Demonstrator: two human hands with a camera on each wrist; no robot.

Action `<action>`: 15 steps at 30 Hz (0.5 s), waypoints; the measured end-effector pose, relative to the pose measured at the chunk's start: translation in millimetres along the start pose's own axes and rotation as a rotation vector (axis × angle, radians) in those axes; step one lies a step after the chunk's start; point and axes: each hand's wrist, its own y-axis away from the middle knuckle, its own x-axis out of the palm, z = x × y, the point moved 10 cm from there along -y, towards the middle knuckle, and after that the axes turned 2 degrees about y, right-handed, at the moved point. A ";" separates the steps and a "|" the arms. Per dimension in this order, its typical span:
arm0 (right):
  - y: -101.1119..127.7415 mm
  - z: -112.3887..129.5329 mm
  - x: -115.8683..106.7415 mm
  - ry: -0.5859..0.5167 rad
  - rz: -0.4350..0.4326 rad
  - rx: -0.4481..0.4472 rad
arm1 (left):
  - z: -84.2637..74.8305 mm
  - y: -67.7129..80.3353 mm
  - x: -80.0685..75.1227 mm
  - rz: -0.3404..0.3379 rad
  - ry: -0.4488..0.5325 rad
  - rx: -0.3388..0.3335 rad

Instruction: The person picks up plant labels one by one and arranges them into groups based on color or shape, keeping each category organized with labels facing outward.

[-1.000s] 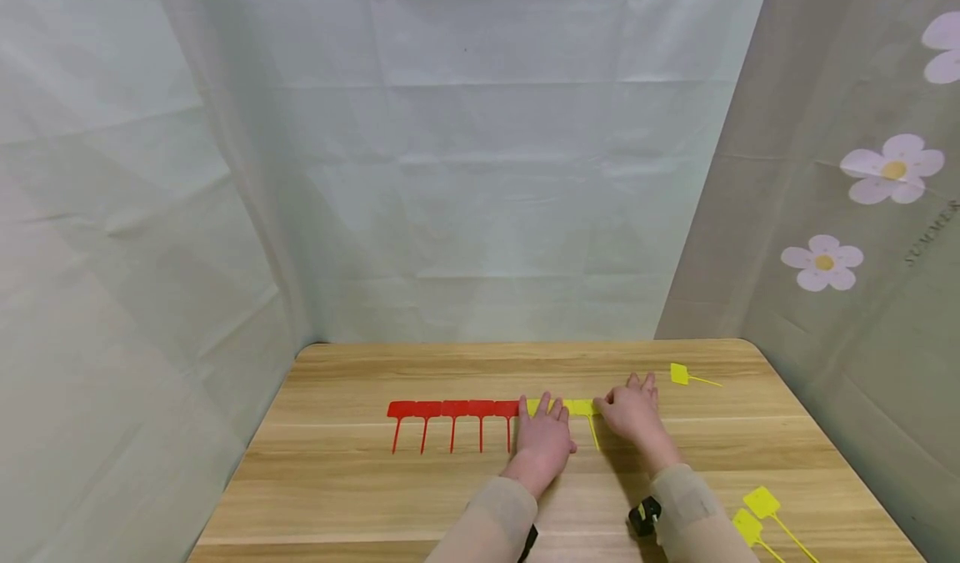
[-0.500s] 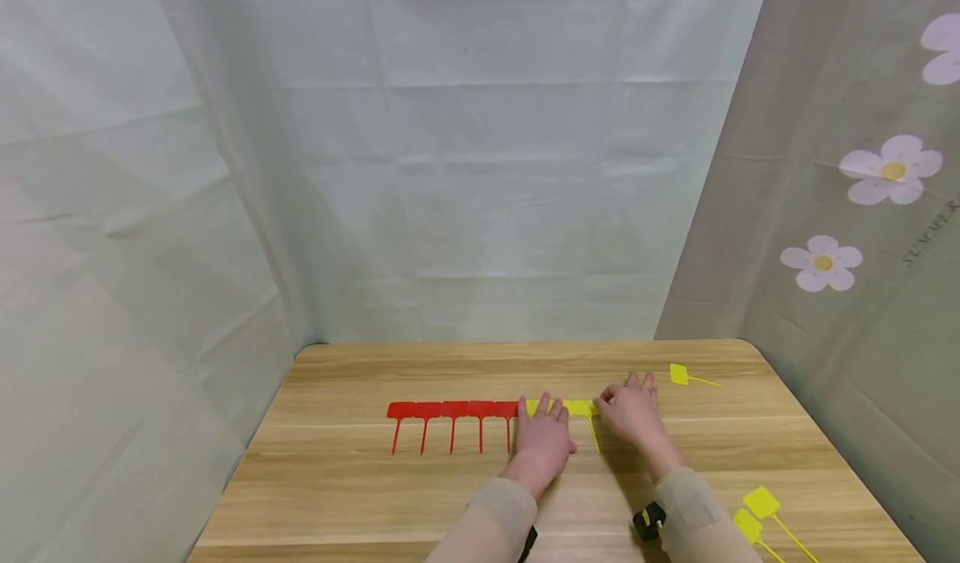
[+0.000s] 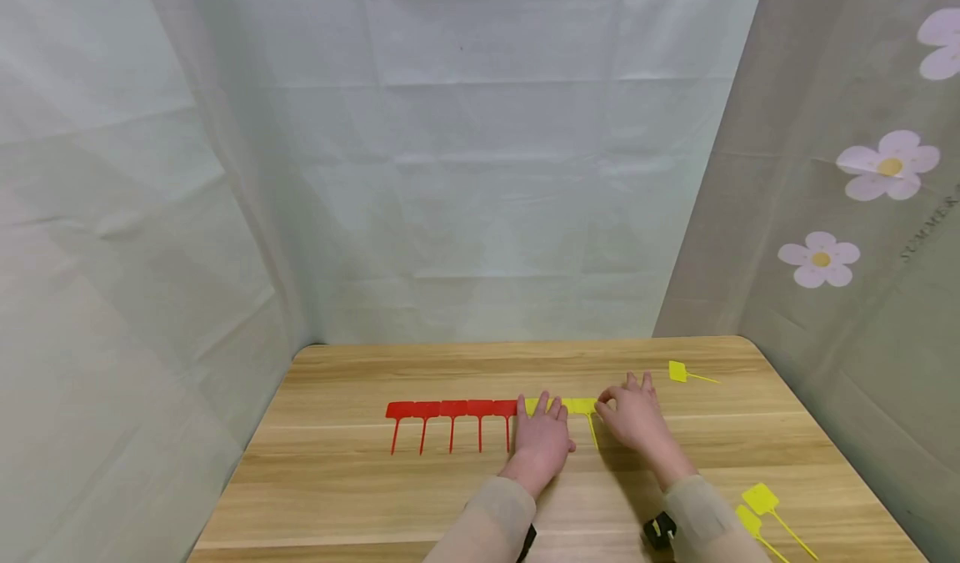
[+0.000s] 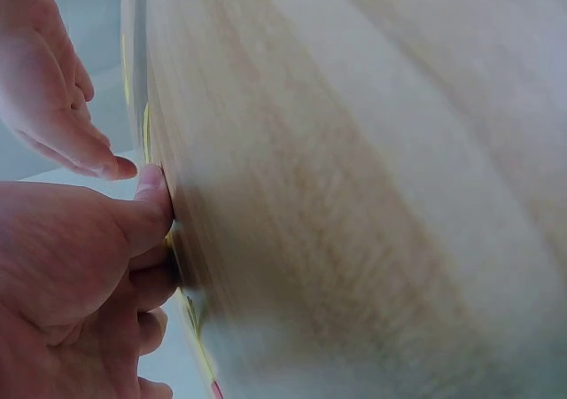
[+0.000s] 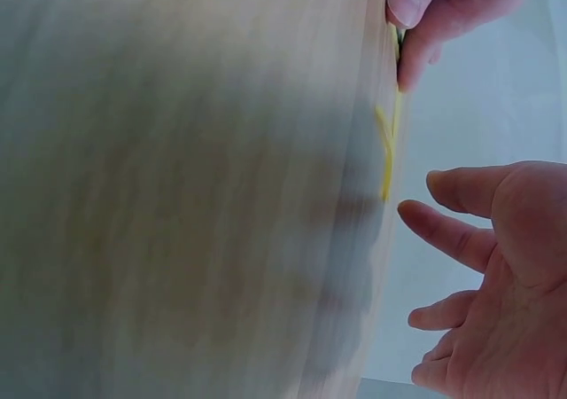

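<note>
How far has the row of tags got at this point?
Done: five red tags lie side by side in a row on the table, with yellow tags continuing the row. In hand: the left hand rests flat on the yellow ones while the right hand touches the row's end. Left: one loose yellow tag farther back and two near the front edge.

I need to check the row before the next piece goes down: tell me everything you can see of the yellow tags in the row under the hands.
The yellow tags in the row look like thin flat plastic: square heads with slim stems pointing toward the person. They lie flat on the wooden table, continuing the line of five red tags to the right, heads edge to edge. The left hand lies flat over their left part, hiding the count. The right hand touches the right end with its fingertips.
</note>
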 end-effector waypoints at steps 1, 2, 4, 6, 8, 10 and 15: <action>1.0 0.8 -0.9 0.001 -0.001 -0.005 | 0.0 -0.2 0.1 0.000 0.001 0.000; 2.1 1.3 -1.8 0.003 -0.003 -0.008 | 0.0 -0.2 0.2 -0.001 0.003 0.000; 4.2 2.0 -3.4 0.010 -0.007 -0.016 | -0.2 -0.6 0.6 0.000 0.005 0.001; 6.5 2.8 -5.5 0.016 -0.014 -0.023 | -0.1 -0.7 0.7 0.002 0.007 0.002; 8.2 2.5 -6.6 0.025 -0.018 -0.027 | -0.1 -0.7 0.4 0.003 0.010 0.002; 9.9 2.7 -7.6 0.029 -0.020 -0.032 | 0.0 -0.6 -0.1 0.003 0.008 0.002; 12.5 -1.6 -9.2 0.036 -0.022 -0.031 | -0.1 0.1 -1.8 0.005 0.009 0.003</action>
